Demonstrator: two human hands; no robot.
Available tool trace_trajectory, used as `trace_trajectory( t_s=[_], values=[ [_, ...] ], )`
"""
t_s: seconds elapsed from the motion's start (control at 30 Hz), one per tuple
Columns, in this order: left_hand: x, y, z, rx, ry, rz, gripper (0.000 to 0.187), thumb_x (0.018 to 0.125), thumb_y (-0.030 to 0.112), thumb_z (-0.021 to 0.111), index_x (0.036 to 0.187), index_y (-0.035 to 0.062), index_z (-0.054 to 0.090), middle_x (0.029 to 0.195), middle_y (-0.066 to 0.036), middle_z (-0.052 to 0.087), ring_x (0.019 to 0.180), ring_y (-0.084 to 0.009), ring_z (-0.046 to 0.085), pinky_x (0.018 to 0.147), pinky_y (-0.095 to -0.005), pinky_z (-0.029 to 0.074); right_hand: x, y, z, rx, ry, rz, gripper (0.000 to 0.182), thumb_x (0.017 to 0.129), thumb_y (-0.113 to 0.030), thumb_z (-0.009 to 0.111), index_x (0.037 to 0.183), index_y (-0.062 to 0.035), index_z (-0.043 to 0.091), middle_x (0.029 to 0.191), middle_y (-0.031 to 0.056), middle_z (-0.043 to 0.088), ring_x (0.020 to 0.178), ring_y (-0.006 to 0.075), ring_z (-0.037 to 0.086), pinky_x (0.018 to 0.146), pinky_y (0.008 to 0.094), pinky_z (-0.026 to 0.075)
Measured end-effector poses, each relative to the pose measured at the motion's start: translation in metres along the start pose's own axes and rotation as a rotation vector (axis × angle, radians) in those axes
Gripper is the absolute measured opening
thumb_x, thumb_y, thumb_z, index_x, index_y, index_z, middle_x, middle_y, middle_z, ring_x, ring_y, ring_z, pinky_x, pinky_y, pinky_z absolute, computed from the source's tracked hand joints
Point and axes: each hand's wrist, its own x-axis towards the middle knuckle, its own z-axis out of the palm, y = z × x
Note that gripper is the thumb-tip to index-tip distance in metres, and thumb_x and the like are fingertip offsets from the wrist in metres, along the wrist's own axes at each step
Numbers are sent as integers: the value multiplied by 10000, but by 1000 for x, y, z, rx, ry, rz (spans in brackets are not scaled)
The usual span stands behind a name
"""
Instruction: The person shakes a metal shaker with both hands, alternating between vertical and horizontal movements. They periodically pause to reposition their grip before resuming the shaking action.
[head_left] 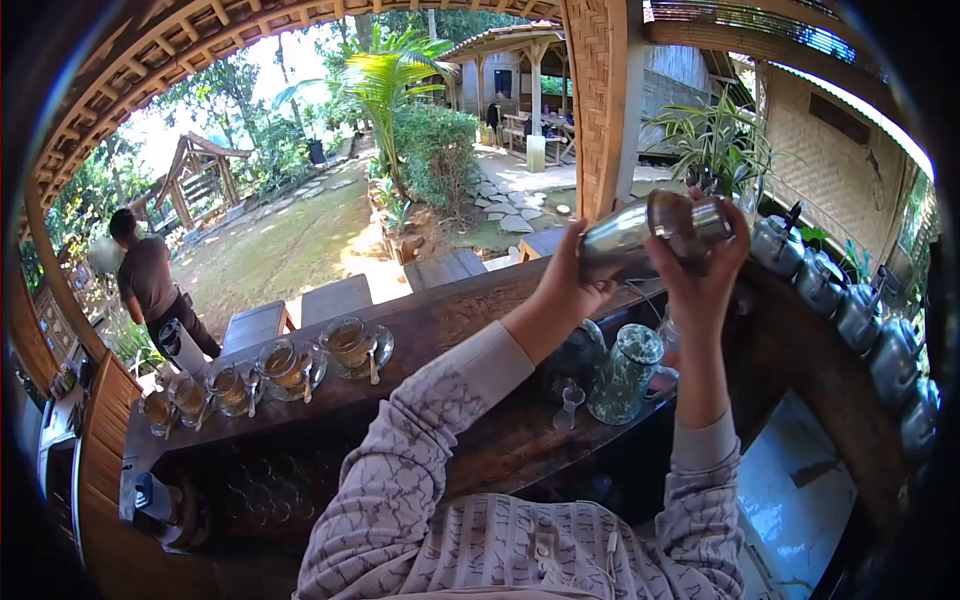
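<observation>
Both my hands are raised over the wooden counter, gripping a shiny metal cocktail shaker that lies tilted nearly sideways. My left hand wraps the shaker's left, lower end. At its other end, my right hand has its fingers closed around the metal. Beneath them stands a green speckled enamel canister, with a small clear glass vessel beside it. Dark rounded glassware sits partly hidden behind my left forearm.
Several glass cups of brownish drink stand on saucers with spoons along the counter's left. Metal kettles line the right counter. Upturned-looking glasses occupy a lower shelf. A woven post rises ahead. Outside, another person faces away.
</observation>
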Motion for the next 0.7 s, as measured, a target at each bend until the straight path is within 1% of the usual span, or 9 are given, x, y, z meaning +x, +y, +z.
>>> trace_trajectory(
  t_s=[0.1, 0.23, 0.33, 0.4, 0.43, 0.57, 0.6, 0.63, 0.7],
  values=[
    [-9, -6, 17, -147, -522, -40, 478, 850, 393, 603, 1170, 72, 451, 1112, -128, 553, 1072, -238, 546, 868, -402, 486, 19, -42, -12, -86, -112, -641, 876, 660, -191, 812, 1328, -92, 254, 1359, 171, 370, 1229, 313, 403, 965, 409, 406],
    [-49, -11, 67, -21, -1176, 389, 365, 920, 342, 506, 1198, 135, 389, 1177, -153, 510, 1066, -251, 553, 867, -432, 499, 38, -70, -30, -344, -331, -483, 864, 584, -209, 845, 1274, -49, 352, 1351, 155, 390, 1193, 293, 451, 984, 387, 397],
    [8, -10, 52, -43, -726, 141, 404, 892, 380, 545, 1173, 119, 419, 1170, -145, 511, 1069, -248, 544, 846, -397, 505, 40, -83, -42, -594, -528, -325, 861, 507, -228, 878, 1221, -6, 449, 1343, 139, 409, 1157, 273, 499, 1004, 365, 388],
    [27, -24, 45, -89, -147, -16, 418, 877, 401, 563, 1115, 65, 485, 1100, -134, 550, 977, -224, 589, 805, -350, 522, 37, -4, -26, -123, -70, -302, 888, 656, -137, 815, 1335, -66, 248, 1298, 172, 445, 1176, 226, 470, 945, 340, 412],
    [28, -32, 41, -80, -158, -19, 418, 877, 401, 563, 1115, 65, 485, 1100, -134, 550, 977, -224, 589, 805, -350, 522, 42, 0, -28, 67, -51, -22, 802, 692, -94, 784, 1313, -73, 277, 1288, 180, 452, 1186, 241, 453, 931, 341, 421],
    [10, -35, 47, -213, -669, -225, 445, 887, 391, 551, 1153, 48, 452, 1209, -143, 496, 1109, -244, 528, 895, -379, 487, 36, -68, -63, -441, -227, -529, 766, 744, -229, 741, 1345, -82, 288, 1298, 227, 431, 1181, 325, 459, 995, 421, 380],
    [-11, -36, 60, -63, -747, -58, 624, 861, 505, 499, 1263, 44, 376, 1269, -165, 451, 1163, -283, 475, 928, -420, 456, 9, -73, -77, -83, -179, 257, 773, 720, -266, 752, 1351, -151, 321, 1320, 237, 396, 1169, 368, 458, 1006, 452, 375],
    [-29, -40, 74, 86, -819, 116, 805, 835, 620, 446, 1373, 40, 300, 1329, -187, 407, 1217, -321, 423, 962, -460, 424, 4, -63, -78, -88, -175, 260, 773, 720, -266, 752, 1351, -151, 321, 1320, 237, 396, 1169, 368, 458, 1006, 452, 375],
    [-23, -48, 83, 47, -1100, 369, 855, 825, 659, 412, 1399, 45, 253, 1350, -196, 373, 1219, -329, 419, 993, -457, 395, 14, -67, -44, 527, -122, -883, 249, 798, -225, 674, 1021, -329, 634, 1263, 179, 436, 1263, 376, 336, 952, 512, 412]
  ],
)
